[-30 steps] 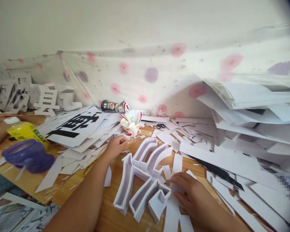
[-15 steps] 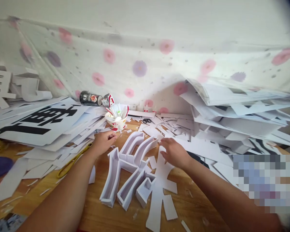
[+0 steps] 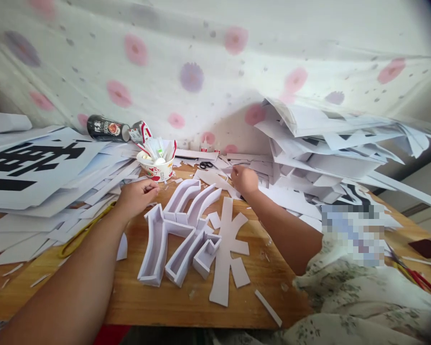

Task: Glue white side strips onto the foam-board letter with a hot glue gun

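Observation:
My left hand (image 3: 138, 195) is closed, thumb and fingers together, at the upper left of the raised white foam shapes (image 3: 177, 230); anything between its fingertips is too small to tell. My right hand (image 3: 244, 180) is curled beyond the top of a flat white branching piece (image 3: 222, 254), near a pointed white sheet (image 3: 215, 179). What its fingers hold, if anything, I cannot make out. The raised shapes have thin upright walls and hollow channels, and lie just left of the flat piece. A small white offcut (image 3: 240, 272) sits at that piece's right.
Sheets with black characters (image 3: 57, 177) are stacked left, beside yellow-handled scissors (image 3: 88, 230). A white bowl (image 3: 157, 170), a black cup (image 3: 106, 129) and black-handled scissors (image 3: 205, 165) lie behind. A tall pile of white sheets (image 3: 319, 167) stands right; red-handled scissors (image 3: 420, 280) are at the right edge.
The camera view has shifted right and down. My right hand has moved off the top of the flat branching piece, farther back, and its fingers have curled in. My left hand stays beside the raised shapes.

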`<state>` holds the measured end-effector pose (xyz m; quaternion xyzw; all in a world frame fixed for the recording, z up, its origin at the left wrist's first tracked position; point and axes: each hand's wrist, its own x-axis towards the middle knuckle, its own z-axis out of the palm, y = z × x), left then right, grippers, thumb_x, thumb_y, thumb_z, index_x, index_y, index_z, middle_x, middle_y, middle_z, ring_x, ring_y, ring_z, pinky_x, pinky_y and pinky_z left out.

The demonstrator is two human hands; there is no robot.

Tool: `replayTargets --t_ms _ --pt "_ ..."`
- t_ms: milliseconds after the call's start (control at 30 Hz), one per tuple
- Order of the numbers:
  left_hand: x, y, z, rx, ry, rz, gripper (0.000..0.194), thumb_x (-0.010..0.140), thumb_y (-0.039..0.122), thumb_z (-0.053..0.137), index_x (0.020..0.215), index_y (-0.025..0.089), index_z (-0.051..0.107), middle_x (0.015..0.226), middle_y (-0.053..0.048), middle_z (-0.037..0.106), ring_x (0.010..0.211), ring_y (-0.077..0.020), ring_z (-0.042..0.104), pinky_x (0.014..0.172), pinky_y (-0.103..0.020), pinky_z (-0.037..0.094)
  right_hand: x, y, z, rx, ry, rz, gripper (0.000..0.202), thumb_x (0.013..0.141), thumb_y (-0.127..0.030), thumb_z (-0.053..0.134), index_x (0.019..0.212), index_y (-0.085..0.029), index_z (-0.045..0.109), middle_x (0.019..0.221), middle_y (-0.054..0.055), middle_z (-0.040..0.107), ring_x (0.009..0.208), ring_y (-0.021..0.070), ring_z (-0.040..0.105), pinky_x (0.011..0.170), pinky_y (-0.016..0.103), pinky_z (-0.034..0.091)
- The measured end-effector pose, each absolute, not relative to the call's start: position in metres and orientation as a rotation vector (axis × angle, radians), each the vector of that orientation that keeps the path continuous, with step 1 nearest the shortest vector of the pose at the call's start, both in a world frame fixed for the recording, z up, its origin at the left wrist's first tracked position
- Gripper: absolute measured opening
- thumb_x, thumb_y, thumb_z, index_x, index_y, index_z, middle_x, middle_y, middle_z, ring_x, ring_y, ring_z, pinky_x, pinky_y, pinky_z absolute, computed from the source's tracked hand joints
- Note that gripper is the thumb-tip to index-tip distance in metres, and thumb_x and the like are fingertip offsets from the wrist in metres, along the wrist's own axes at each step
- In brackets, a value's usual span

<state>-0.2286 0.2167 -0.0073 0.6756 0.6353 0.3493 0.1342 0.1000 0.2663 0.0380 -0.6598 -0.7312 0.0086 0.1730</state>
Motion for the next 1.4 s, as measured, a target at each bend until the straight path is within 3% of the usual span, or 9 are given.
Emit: replayTargets --t_ms 67,133,200,300,400,633,967,1200,1400 --pt "-0.227 0.216 -0.006 1.961 1.851 0.988 0.032 0.075 0.046 0.054 0.082 0.018 0.068 0.070 -0.002 0.066 0.065 -0.0173 0.057 0.060 -0.026 0.040 0.103 0.251 0.048 -1.773 -1.945 0.025 0.037 0.103 -0.022 0.026 0.125 -0.011 0.055 0.114 0.016 0.066 0.102 0.0222 0.065 0.085 0.037 0.051" --pt "-0.226 0.215 -0.005 1.961 1.864 0.972 0.031 0.075 0.045 0.055 0.084 0.018 0.068 0.073 -0.002 0.067 0.067 -0.0171 0.057 0.062 -0.026 0.041 0.105 0.228 0.052 -1.654 -1.914 0.090 0.040 0.102 -0.021 0.022 0.123 -0.012 0.055 0.103 0.012 0.069 0.085 0.0168 0.069 0.072 0.028 0.052" --pt "-0.225 0.214 -0.004 1.957 1.877 0.958 0.031 0.075 0.044 0.055 0.086 0.018 0.069 0.075 -0.001 0.068 0.069 -0.0169 0.058 0.064 -0.025 0.041 0.107 0.198 0.047 -1.551 -1.963 0.189 0.027 0.098 -0.023 0.039 0.108 -0.015 0.063 0.079 0.003 0.070 0.062 0.0128 0.066 0.059 0.023 0.048" --pt "-0.222 0.213 -0.004 1.953 1.897 0.933 0.031 0.075 0.045 0.057 0.087 0.018 0.069 0.075 -0.001 0.069 0.070 -0.0164 0.058 0.063 -0.024 0.041 0.111 0.158 0.028 -1.445 -2.054 0.274 0.009 0.084 -0.018 0.059 0.085 -0.018 0.068 0.064 -0.002 0.066 0.056 0.0122 0.060 0.056 0.022 0.043" --pt "-0.219 0.213 -0.004 1.944 1.935 0.904 0.032 0.074 0.045 0.057 0.086 0.018 0.069 0.076 -0.001 0.069 0.070 -0.0163 0.058 0.063 -0.024 0.040 0.114 0.138 0.009 -1.377 -2.106 0.294 0.011 0.083 -0.016 0.059 0.080 -0.018 0.069 0.068 0.001 0.068 0.059 0.0133 0.060 0.057 0.024 0.042" --pt "-0.213 0.212 -0.002 1.894 1.998 0.814 0.037 0.071 0.050 0.055 0.087 0.020 0.070 0.071 0.000 0.070 0.068 -0.0181 0.063 0.064 -0.026 0.043 0.112 0.138 -0.005 -1.215 -2.124 0.238 0.025 0.084 -0.012 0.053 0.105 -0.016 0.067 0.078 0.004 0.073 0.064 0.0151 0.065 0.060 0.025 0.049" --pt "-0.209 0.213 -0.001 1.967 2.078 0.793 0.039 0.073 0.052 0.053 0.087 0.021 0.071 0.079 -0.001 0.071 0.071 -0.0198 0.065 0.069 -0.030 0.044 0.109 0.132 -0.012 -1.097 -2.192 0.186 0.017 0.093 -0.015 0.051 0.102 -0.018 0.065 0.076 0.002 0.069 0.062 0.0136 0.060 0.057 0.025 0.047" --pt "-0.210 0.211 0.000 1.959 2.111 0.771 0.039 0.073 0.053 0.053 0.086 0.022 0.072 0.076 0.000 0.071 0.071 -0.0189 0.064 0.067 -0.029 0.042 0.106 0.134 -0.020 -1.029 -2.231 0.255 0.024 0.092 -0.013 0.052 0.112 -0.018 0.064 0.081 0.003 0.071 0.068 0.0146 0.063 0.059 0.025 0.049" --pt "-0.208 0.208 0.001 2.003 2.078 0.850 0.037 0.074 0.052 0.054 0.084 0.021 0.072 0.074 0.001 0.069 0.068 -0.0164 0.061 0.065 -0.027 0.041 0.104 0.135 -0.021 -1.069 -2.175 0.284 0.022 0.092 -0.014 0.050 0.108 -0.019 0.065 0.081 0.003 0.071 0.069 0.0145 0.065 0.061 0.024 0.051"
